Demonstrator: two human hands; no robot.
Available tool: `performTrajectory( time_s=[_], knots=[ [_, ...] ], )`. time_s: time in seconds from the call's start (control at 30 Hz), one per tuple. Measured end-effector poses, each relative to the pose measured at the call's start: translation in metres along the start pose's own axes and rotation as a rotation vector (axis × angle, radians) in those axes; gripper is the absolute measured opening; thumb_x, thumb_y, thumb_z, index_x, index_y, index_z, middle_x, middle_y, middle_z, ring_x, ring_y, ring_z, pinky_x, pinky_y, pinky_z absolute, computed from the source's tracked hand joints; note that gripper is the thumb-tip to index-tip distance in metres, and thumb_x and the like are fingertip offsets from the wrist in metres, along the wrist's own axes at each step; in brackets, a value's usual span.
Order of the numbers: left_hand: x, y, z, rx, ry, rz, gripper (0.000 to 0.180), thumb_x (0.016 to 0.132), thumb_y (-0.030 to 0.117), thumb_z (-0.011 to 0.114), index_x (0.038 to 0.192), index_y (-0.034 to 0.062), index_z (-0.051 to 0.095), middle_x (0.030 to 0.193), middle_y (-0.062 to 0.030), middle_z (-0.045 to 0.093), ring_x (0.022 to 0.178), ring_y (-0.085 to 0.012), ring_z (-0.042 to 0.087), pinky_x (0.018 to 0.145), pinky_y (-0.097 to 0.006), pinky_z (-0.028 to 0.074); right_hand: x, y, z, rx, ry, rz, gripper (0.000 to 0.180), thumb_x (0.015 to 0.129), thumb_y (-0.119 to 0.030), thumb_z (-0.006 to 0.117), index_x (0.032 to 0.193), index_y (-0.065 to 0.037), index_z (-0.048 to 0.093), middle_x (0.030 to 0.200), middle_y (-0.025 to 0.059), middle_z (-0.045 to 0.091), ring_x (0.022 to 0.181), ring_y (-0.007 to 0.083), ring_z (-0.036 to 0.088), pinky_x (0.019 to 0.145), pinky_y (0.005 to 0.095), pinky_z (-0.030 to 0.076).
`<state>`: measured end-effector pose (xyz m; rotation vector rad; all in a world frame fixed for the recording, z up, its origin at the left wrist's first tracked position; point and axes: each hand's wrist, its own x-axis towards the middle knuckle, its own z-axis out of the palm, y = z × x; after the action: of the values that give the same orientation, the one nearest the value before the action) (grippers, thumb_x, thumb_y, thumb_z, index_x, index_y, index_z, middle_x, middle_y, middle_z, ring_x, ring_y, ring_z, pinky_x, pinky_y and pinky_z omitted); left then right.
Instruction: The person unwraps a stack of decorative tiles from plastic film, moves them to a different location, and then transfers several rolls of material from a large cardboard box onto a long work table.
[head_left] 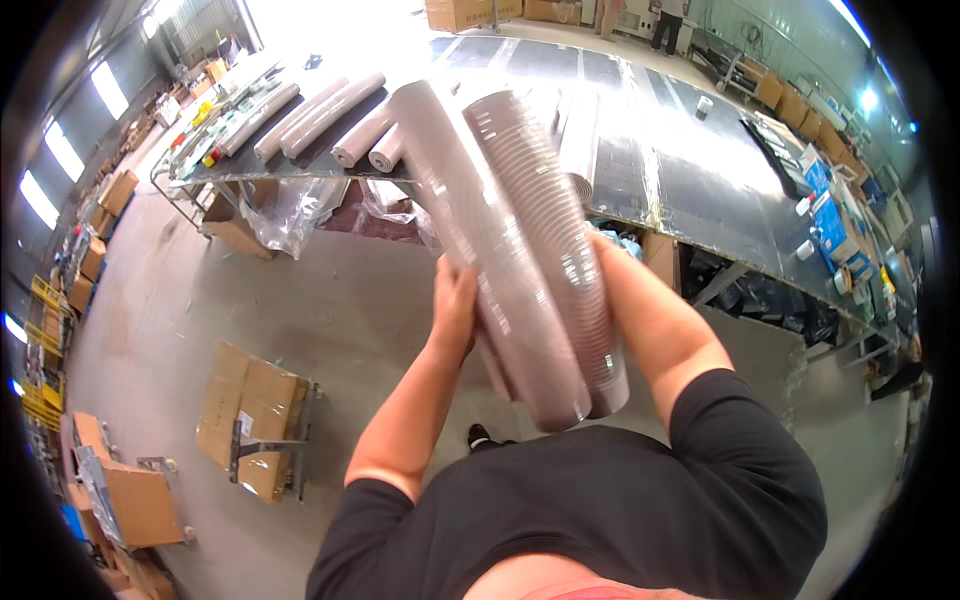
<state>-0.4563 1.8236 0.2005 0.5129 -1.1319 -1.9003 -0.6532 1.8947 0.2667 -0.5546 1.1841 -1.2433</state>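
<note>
In front of my chest I carry a bundle of long rolls of pinkish-grey sheet. On top are a smooth roll (495,255) and a finely ribbed roll (540,215). Part of at least one more roll shows beneath them. My left hand (457,298) is closed on the bundle's left side, its fingers partly tucked underneath. At the right side my right hand (596,250) grips the bundle, most of its fingers hidden behind the ribbed roll. The rolls slope from the table's near edge back toward my body.
A long dark table (680,170) stands ahead, with several similar rolls (330,115) lying along its left half. Bottles and a blue box (830,230) sit at its right end. A cart with flattened cardboard (245,420) stands on the floor at left. Another person (670,25) stands far back.
</note>
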Motion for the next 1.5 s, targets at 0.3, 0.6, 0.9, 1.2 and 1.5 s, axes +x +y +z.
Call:
performTrajectory(
  time_s=[0.3,0.6,0.9,1.2,1.5],
  knots=[
    [0.163,-0.038,0.190,-0.029,-0.453,-0.141,0.070,0.088,0.045,0.064,0.129,-0.0081,0.044,0.112,-0.0191,0.060,0.097,-0.0222,0.061,0.082,-0.035,0.053,-0.031,-0.116,-0.186,0.058,0.387,-0.244,0.074,0.098,-0.062,0.030,0.140,-0.003,0.046,0.129,0.0144,0.058,0.116,0.0280,0.056,0.101,0.0389,0.044],
    [0.328,-0.189,0.336,-0.028,-0.393,-0.322,0.088,0.082,0.060,0.064,0.133,-0.0060,0.036,0.120,-0.0211,0.055,0.104,-0.0249,0.059,0.092,-0.036,0.049,0.019,-0.197,-0.412,0.151,0.471,-0.311,0.074,0.098,-0.062,0.029,0.141,-0.004,0.044,0.130,0.0141,0.058,0.116,0.0281,0.056,0.102,0.0393,0.043],
    [0.362,-0.219,0.386,0.971,-0.361,-0.492,0.130,0.059,0.039,0.086,0.148,-0.0077,0.004,0.146,-0.0300,0.031,0.133,-0.0417,0.038,0.112,-0.040,0.034,0.054,-0.190,-0.503,-0.449,0.614,-0.070,0.089,0.088,-0.052,0.063,0.150,0.000,0.024,0.141,0.0199,0.045,0.121,0.0313,0.052,0.104,0.0403,0.041],
    [0.429,-0.164,0.264,0.453,-0.472,-0.255,0.075,0.065,0.026,0.083,0.124,-0.0062,0.050,0.109,-0.0207,0.063,0.096,-0.0281,0.062,0.086,-0.036,0.051,0.092,-0.165,-0.494,-1.132,1.001,-0.064,0.082,0.087,-0.043,0.065,0.147,0.001,0.031,0.148,0.0275,0.034,0.138,0.0388,0.033,0.114,0.0421,0.028],
    [0.536,0.056,-0.051,1.445,-0.362,-0.084,0.103,0.068,0.025,0.080,0.148,-0.0061,0.024,0.153,-0.0248,0.028,0.143,-0.0317,0.027,0.117,-0.033,0.023,0.140,-0.148,-0.306,-1.413,0.990,-0.252,0.087,0.085,-0.044,0.066,0.147,0.004,0.028,0.153,0.0236,0.028,0.143,0.0358,0.025,0.116,0.0425,0.022]
  ],
)
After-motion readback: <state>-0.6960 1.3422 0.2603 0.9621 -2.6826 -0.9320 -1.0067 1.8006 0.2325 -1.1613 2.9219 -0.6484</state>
